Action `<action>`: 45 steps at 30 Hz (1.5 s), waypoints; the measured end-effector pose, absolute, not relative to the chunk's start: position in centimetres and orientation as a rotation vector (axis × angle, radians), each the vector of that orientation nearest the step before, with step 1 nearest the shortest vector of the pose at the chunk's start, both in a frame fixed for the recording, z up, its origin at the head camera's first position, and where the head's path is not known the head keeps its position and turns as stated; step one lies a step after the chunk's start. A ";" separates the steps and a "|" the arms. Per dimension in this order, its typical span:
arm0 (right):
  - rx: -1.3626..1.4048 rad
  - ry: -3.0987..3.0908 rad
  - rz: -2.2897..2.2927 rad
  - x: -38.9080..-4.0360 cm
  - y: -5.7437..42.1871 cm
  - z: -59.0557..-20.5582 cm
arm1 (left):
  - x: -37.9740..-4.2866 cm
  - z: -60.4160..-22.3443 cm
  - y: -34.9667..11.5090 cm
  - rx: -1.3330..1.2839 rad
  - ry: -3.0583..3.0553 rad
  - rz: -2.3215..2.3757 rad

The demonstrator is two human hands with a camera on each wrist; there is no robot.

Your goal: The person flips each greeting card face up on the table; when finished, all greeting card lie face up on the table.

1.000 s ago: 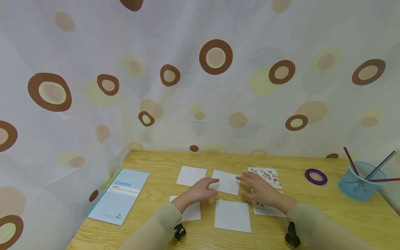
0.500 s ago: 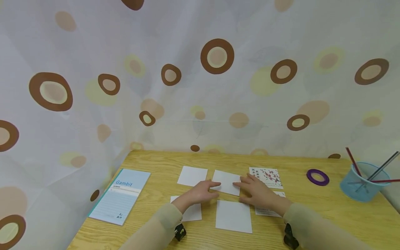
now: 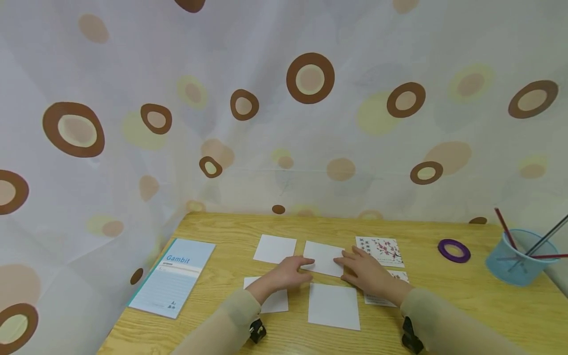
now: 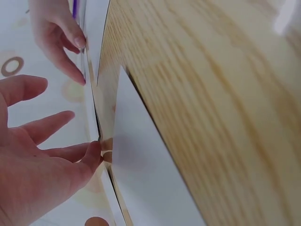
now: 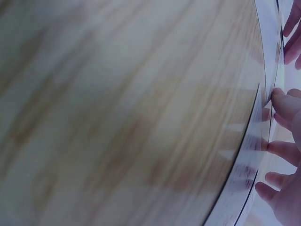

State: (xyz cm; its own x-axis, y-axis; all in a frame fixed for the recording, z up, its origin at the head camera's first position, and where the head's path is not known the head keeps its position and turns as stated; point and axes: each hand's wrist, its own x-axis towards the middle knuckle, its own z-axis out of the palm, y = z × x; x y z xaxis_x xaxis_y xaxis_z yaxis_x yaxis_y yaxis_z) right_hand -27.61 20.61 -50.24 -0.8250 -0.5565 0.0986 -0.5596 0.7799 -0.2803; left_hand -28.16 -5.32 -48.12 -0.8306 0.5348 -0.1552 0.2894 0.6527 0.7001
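Flat on the table lies a square white card (image 3: 325,252), the back middle one in a group of square cards. My left hand (image 3: 288,273) has its fingertips at that card's left edge, fingers spread and lightly bent. Across from it, my right hand (image 3: 369,275) reaches the right edge with spread fingertips. In the left wrist view, the left hand's thumb (image 4: 93,157) is low beside a near white card (image 4: 146,174). The right wrist view shows the right hand's fingers (image 5: 282,150) down close by the cards. The right forearm and hand partly cover a printed card (image 3: 377,300).
Other white cards lie back left (image 3: 274,249), front left (image 3: 276,301) and front middle (image 3: 334,305). A flower-printed card (image 3: 381,251) is at back right. Further right are a purple ring (image 3: 443,251) and a blue cup (image 3: 510,266) with pencils. A notebook (image 3: 177,281) lies left.
The right hand has moved slightly left and nearer the person, its fingertips coming to the middle card's right edge. The left hand has barely moved. The view has shifted a little.
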 end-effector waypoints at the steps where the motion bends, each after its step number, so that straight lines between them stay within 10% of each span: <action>1: 0.931 -2.948 0.467 -27.7 20.7 -50.3 | -28.1 -48.2 -5.4 0.652 2.521 0.989; 45: 0.940 -2.911 0.518 -27.5 20.6 -50.2 | -27.8 -48.3 -6.6 0.469 2.367 1.359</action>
